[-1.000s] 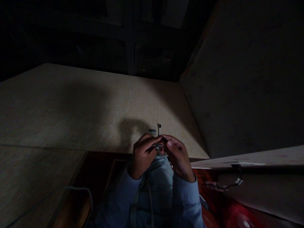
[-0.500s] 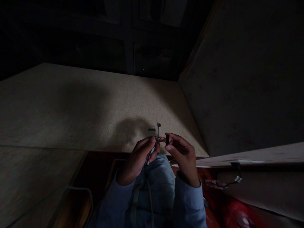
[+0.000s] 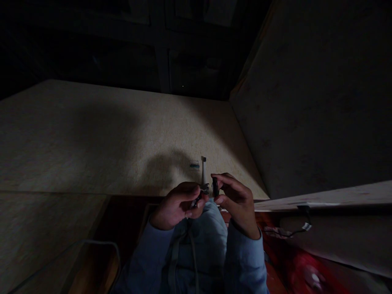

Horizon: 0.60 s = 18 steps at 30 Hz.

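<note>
My left hand (image 3: 183,203) is closed around what looks like a razor handle (image 3: 196,201), dark and light in colour, with a silvery forked tip (image 3: 204,188) pointing right. Between thumb and fingertips, my right hand (image 3: 237,200) pinches a small dark block, apparently a razor cartridge (image 3: 215,186), held upright. A narrow gap separates the cartridge from the silvery tip. Just beyond my hands, a thin white stick with a dark head (image 3: 204,167) lies on the table. Left of it lies a small clear case with a teal strip (image 3: 194,165).
The pale table (image 3: 122,134) meets a pale panel (image 3: 312,106) on the right. A dark cabinet or window frame (image 3: 163,67) stands behind. At lower right are a black cable (image 3: 290,234) and a red bag-like thing (image 3: 303,273). A grey cable (image 3: 101,242) runs at lower left.
Both hands have come slightly lower. My left hand has turned, so the silvery tip now faces the cartridge. The cartridge is tilted a little, and my right forefinger has moved away from the tip.
</note>
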### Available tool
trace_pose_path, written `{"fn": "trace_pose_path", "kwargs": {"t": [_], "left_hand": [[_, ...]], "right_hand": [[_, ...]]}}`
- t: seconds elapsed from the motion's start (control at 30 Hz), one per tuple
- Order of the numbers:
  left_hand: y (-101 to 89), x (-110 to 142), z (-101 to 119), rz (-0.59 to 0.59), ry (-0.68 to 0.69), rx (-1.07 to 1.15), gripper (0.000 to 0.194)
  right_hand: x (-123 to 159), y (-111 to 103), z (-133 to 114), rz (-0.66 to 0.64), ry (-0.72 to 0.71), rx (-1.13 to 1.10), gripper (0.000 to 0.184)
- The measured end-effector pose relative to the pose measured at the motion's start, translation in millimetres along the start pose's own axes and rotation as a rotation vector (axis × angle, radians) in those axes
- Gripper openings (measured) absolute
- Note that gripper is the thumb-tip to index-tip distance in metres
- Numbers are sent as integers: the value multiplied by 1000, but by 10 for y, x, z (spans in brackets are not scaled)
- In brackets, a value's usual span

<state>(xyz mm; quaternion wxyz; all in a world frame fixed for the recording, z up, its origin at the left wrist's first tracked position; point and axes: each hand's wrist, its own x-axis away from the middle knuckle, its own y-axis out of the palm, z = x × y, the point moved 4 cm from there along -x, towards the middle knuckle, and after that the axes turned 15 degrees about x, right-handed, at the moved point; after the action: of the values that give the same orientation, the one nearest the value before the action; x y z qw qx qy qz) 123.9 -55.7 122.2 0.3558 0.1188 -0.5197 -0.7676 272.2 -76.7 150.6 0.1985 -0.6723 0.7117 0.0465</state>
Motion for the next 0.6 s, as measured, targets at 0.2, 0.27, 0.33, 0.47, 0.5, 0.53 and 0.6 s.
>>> {"fn": "trace_pose_path", "kwargs": {"t": [0.2, 0.27, 0.33, 0.47, 0.5, 0.53, 0.6], "left_hand": [[-11, -3, -1, 2, -30, -71, 48], [14, -8, 12, -5, -19, -87, 48], [26, -9, 28, 8, -4, -109, 48], [7, 3, 97, 51, 107, -171, 45], [-2, 10, 122, 61, 153, -187, 43], [-12, 18, 146, 77, 197, -204, 41], [-24, 39, 187, 122, 259, -254, 38]], "right_hand": [[2, 2, -15, -52, 15, -6, 42], [2, 1, -19, -71, 22, -5, 42], [1, -7, -17, -81, 28, -4, 41], [-5, -44, -4, -72, 20, -13, 40], [-5, -54, 4, -67, 22, -12, 41], [-5, -63, 14, -64, 26, -9, 41], [-4, -77, 32, -65, 34, 0, 41]]}}
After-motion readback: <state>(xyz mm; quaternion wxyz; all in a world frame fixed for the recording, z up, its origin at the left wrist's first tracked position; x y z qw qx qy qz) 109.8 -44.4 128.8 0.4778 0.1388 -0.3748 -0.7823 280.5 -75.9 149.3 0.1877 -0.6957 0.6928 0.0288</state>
